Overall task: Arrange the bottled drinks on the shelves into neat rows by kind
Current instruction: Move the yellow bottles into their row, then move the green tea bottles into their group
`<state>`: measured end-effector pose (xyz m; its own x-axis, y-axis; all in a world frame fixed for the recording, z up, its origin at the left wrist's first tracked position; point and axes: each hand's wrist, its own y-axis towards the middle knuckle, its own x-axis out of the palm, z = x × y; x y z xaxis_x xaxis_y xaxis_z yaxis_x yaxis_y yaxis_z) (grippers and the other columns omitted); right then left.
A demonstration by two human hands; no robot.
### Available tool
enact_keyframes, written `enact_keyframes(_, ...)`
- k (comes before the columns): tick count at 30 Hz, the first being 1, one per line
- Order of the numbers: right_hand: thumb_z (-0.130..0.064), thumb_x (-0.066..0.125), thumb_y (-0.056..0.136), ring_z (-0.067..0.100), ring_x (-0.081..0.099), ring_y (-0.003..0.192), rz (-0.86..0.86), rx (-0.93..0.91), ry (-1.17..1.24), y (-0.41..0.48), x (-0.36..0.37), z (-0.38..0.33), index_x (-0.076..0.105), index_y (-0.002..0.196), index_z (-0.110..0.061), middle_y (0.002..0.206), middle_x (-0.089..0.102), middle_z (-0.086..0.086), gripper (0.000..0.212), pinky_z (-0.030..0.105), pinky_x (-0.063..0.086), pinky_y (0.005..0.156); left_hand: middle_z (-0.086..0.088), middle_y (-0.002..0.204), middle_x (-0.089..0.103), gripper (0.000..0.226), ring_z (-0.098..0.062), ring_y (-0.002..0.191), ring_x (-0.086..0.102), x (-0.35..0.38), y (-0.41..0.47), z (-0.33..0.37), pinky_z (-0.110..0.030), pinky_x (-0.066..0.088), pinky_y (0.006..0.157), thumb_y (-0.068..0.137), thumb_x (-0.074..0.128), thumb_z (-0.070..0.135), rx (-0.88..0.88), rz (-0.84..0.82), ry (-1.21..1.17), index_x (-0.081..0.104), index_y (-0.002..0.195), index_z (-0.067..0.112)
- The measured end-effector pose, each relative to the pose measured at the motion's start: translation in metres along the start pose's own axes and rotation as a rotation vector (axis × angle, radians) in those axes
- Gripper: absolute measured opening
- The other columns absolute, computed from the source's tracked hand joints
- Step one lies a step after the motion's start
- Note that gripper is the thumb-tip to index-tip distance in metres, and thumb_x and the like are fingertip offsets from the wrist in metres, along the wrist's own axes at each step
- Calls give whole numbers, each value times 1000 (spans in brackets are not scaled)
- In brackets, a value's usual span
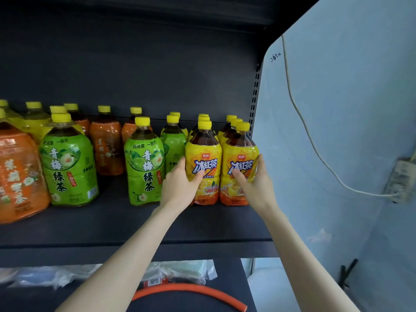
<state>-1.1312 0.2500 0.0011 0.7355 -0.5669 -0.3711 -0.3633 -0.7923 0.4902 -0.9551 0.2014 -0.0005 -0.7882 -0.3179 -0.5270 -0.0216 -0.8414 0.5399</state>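
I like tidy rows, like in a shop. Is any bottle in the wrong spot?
Yes. An orange-label tea bottle stands between two green-label tea bottles, so kinds are mixed there. The yellow iced tea bottles gripped by the left hand and right hand look neatly lined up.

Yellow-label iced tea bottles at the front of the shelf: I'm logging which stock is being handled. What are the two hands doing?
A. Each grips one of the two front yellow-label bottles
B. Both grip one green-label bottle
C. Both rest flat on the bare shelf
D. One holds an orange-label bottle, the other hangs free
A: the left hand grips the left front yellow-label bottle and the right hand grips the right front yellow-label bottle, thumbs on the labels.
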Motion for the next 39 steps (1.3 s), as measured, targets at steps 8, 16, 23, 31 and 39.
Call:
enact_keyframes(8,-20,61,91,19,59,94,100,-174,-121,-42,18,-33,66,108,-9,115,60,3,20,39,50,83,0,76,68,13,-16,70,63,-58,-31,-31,-37,53,69,88,64,23,74,264,-62,69,84,12)
enact_keyframes(16,-17,62,90,12,59,84,15,-232,-18,-43,91,-76,68,100,-10,95,65,2,13,27,49,76,0,127,39,76,-14,113,44,-89,8,-86,-31,41,95,76,71,46,-56,135,-221,35,134,11)
enact_keyframes(23,-18,63,91,-12,58,75,47,-89,170,-46,138,-89,63,108,-9,95,64,-3,19,4,43,62,13,116,54,70,-7,109,53,-100,39,-119,-22,43,92,77,68,45,-21,-217,-441,36,135,22)
enact_keyframes(31,-40,58,89,0,65,97,-90,17,358,-53,170,-96,57,124,-17,111,67,-7,42,19,52,77,11,123,59,52,-7,113,58,-112,20,-139,-31,52,92,70,68,63,80,-276,-659,42,114,52)
enact_keyframes(39,-33,55,95,3,58,114,-145,-13,270,-38,195,-110,54,132,-17,126,63,-5,40,24,48,99,4,131,53,92,-15,119,53,-115,32,-141,-37,46,100,69,66,67,-1,-69,-620,29,141,25)
